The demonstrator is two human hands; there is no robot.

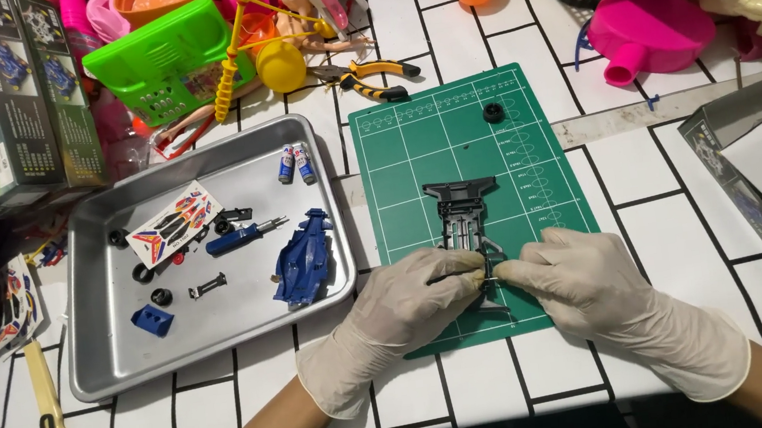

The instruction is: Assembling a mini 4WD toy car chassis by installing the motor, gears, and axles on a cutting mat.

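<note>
Fingers [464,270] of the gloved left hand [393,322] and gloved right hand [590,286] pinch the near end of the dark chassis frame [463,214], lying on the green cutting mat [488,149] at worktop [645,184] centre. At nine o'clock, a metal tray [102,365] holds a blue car body [302,256]. At twelve o'clock, a small black wheel [493,113] rests on the mat.

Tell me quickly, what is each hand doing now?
Left hand: closed, pinching the dark chassis.
Right hand: closed, pinching the same chassis.
</note>
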